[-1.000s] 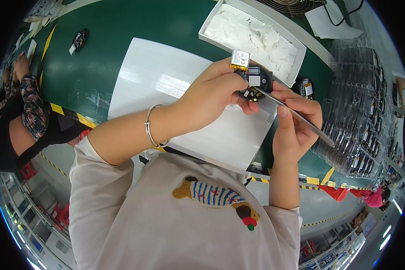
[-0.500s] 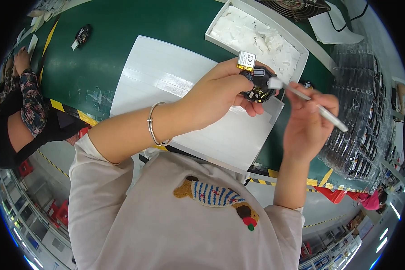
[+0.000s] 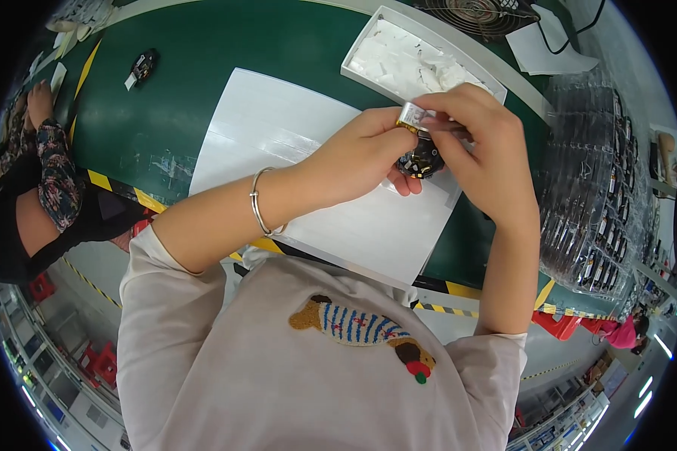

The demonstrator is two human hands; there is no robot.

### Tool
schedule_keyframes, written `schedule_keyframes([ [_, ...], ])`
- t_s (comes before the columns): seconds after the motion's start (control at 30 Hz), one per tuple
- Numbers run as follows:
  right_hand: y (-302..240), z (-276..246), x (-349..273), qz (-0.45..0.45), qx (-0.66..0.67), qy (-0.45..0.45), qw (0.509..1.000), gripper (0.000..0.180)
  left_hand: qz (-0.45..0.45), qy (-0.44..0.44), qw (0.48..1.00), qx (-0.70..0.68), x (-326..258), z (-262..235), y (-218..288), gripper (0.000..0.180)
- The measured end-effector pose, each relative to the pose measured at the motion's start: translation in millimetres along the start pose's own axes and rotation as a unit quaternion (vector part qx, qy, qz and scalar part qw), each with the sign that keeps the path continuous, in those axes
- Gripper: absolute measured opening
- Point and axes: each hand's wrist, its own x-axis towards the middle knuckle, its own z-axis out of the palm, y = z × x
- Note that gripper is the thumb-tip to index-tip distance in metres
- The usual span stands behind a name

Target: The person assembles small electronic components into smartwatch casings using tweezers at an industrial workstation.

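Note:
My left hand pinches a round black electronic module, its circuit parts facing up, over the white sheet. At the module's upper edge a small silver battery with a yellow strip stands tilted. My right hand is closed, with its fingertips at the battery's right side. A narrow greyish thing shows between the right fingers; whether it is the white stick-like tool seen earlier I cannot tell. The fingers cover the module's right part.
A shallow white box with white scraps lies beyond my hands. Stacked clear trays of black parts stand at the right. Another black module lies far left, near another person's arm. A fan grille is at the back.
My right hand has moved left and up, from beside the module to the battery. The white stick no longer shows plainly. The battery has tilted and the module has turned slightly.

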Motion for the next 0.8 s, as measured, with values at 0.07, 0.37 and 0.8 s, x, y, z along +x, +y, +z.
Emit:
schedule_keyframes([
  [0.07,-4,-2,-5,0.012,-0.016,0.028,0.999,0.021,0.009,0.000,1.000,0.012,-1,2,2,0.031],
  [0.37,-16,8,-25,0.055,-0.008,0.069,0.996,0.016,0.052,0.003,0.993,0.106,1,3,0,0.029],
  [0.8,1,20,-25,0.085,-0.040,0.147,0.985,0.020,0.039,0.026,0.990,0.132,17,-7,6,0.028],
])
